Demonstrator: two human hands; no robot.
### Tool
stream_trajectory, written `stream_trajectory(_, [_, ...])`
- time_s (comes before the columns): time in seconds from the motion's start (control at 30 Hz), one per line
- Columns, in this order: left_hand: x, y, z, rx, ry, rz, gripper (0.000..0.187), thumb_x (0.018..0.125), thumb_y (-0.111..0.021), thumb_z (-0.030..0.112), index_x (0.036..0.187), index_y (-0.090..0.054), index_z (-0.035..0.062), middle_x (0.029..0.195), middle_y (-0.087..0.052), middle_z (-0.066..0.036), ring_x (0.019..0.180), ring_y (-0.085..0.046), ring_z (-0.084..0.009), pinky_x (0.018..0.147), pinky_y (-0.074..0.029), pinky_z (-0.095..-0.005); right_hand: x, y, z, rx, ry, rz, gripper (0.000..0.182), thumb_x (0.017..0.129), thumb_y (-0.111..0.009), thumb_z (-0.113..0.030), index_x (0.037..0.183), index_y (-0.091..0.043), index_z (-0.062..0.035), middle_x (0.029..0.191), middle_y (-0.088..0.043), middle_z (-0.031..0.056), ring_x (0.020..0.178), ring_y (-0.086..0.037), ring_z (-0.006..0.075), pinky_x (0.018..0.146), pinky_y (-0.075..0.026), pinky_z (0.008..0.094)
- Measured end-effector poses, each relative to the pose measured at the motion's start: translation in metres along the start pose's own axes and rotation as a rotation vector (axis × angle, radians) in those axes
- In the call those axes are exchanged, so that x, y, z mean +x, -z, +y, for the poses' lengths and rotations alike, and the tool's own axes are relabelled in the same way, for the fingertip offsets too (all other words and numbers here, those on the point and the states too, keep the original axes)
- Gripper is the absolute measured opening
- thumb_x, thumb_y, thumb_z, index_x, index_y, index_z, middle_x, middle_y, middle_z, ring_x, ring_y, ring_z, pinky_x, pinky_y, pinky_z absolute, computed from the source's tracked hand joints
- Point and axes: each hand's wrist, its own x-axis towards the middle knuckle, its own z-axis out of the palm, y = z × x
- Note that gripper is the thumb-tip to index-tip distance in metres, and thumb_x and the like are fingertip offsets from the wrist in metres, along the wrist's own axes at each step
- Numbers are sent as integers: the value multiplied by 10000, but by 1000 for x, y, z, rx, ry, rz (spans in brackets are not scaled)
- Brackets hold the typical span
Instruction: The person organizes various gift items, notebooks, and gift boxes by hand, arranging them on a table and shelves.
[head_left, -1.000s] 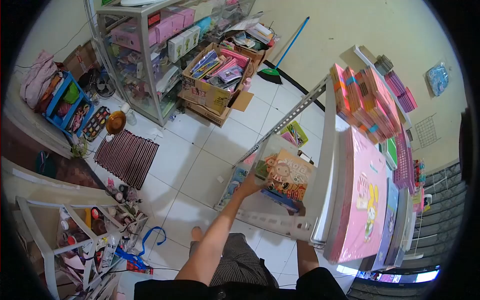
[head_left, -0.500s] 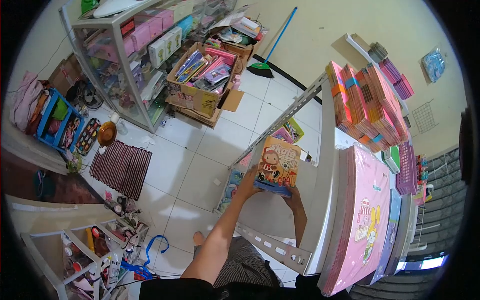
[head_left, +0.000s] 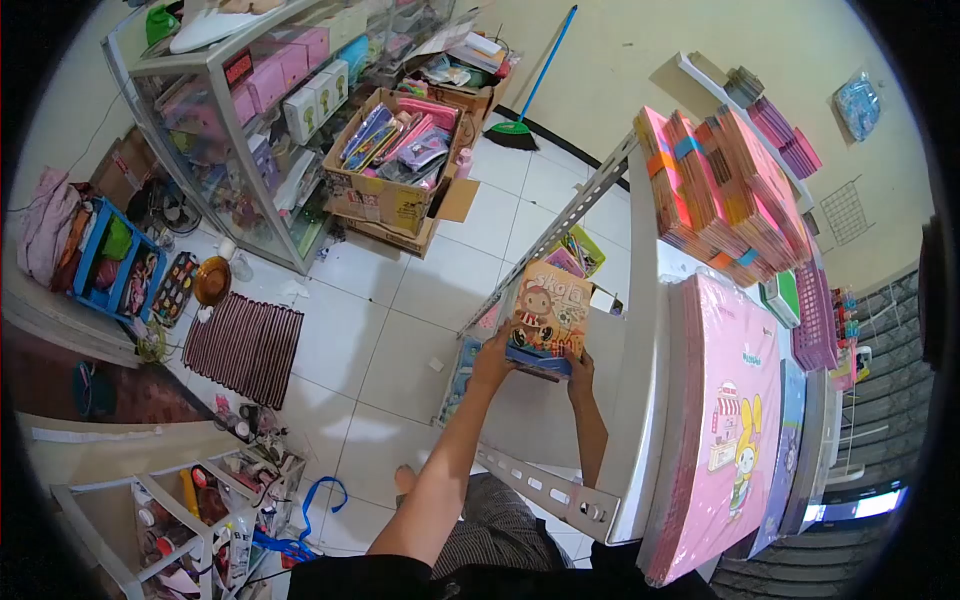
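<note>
A thick stack of notebooks (head_left: 548, 305) with an orange cartoon-animal cover lies over the lower shelf (head_left: 545, 415) of a metal rack, and a blue edge shows along its near side. My left hand (head_left: 493, 360) grips its near left corner, fingers closed at the side. At the near right corner my right hand (head_left: 580, 372) holds on, its thumb over the cover's edge. Fingers beneath the stack are hidden.
Pink packaged books (head_left: 725, 430) and bundled brown-edged notebooks (head_left: 715, 195) occupy the upper shelf to the right. The slotted metal upright (head_left: 545, 490) stands close to my right forearm. Behind are a full cardboard box (head_left: 375, 195) and a broom (head_left: 513, 133).
The notebook stack has shifted slightly up and left in view. My right hand has moved up along its corner, and its thumb now reaches onto the cover.
</note>
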Motion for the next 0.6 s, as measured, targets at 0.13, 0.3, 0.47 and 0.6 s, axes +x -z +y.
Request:
stream_trajectory(0.13, [-1, 5, 0, -68, 69, -161, 950, 489, -720, 176, 1233, -136, 91, 1162, -351, -172, 982, -414, -324, 786, -383, -350, -25, -11, -36, -149, -44, -164, 449, 694, -572, -225, 1037, -409, 17, 972, -488, 120, 848, -497, 181, 727, -402, 281])
stream_trajectory(0.3, [-6, 31, -3, -87, -131, -18, 761, 621, -636, 209, 1224, -190, 81, 1220, -282, -155, 1040, -376, -310, 847, -337, -326, -113, 9, -66, -269, -34, -172, 470, 696, -559, -280, 1039, -415, 7, 970, -493, 124, 853, -496, 187, 726, -400, 286])
stream_trajectory(0.47, [-57, 151, 130, -539, -131, 521, 422, 769, -450, 188, 1128, -337, -2, 1091, -434, -106, 973, -422, -185, 783, -348, -301, -206, 33, -106, -399, -8, -111, 495, 698, -545, -335, 1042, -421, -3, 968, -497, 129, 859, -496, 193, 725, -398, 290])
stream_trajectory(0.6, [-116, 213, 230, -794, -222, 567, 333, 787, -325, 202, 1039, -388, -5, 999, -468, -148, 894, -460, -220, 720, -333, -281, -251, 36, -149, -214, 73, -310, 539, 681, -543, -406, 1007, -447, 13, 915, -522, 138, 806, -519, 194, 667, -398, 270])
